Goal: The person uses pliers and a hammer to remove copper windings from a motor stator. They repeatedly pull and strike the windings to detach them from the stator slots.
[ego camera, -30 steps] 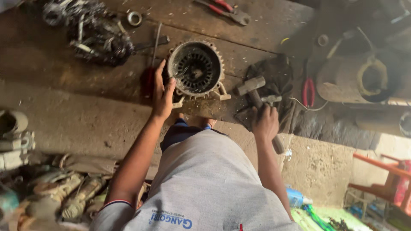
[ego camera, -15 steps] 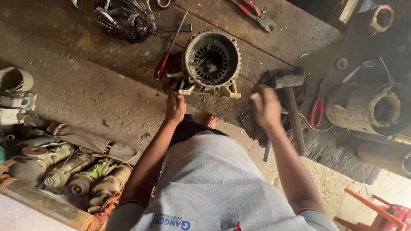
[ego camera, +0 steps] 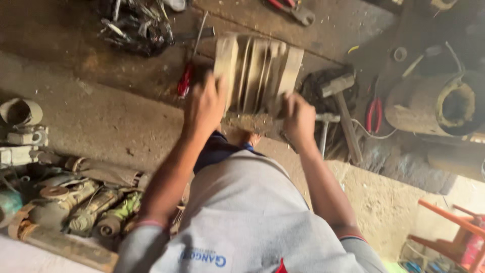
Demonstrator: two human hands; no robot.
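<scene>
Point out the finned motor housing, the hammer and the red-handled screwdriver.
finned motor housing (ego camera: 258,76), head view, on a middle fin.
hammer (ego camera: 337,85), head view, on its metal head.
red-handled screwdriver (ego camera: 184,82), head view, on the red handle.

Screwdriver (ego camera: 185,81) left of motor housing (ego camera: 257,76), hammer (ego camera: 339,101) right.

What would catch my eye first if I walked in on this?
Both hands, left hand and right hand, grip a ribbed motor housing at top centre. A hammer and red pliers lie just right of it, and a red-handled screwdriver to its left.
</scene>
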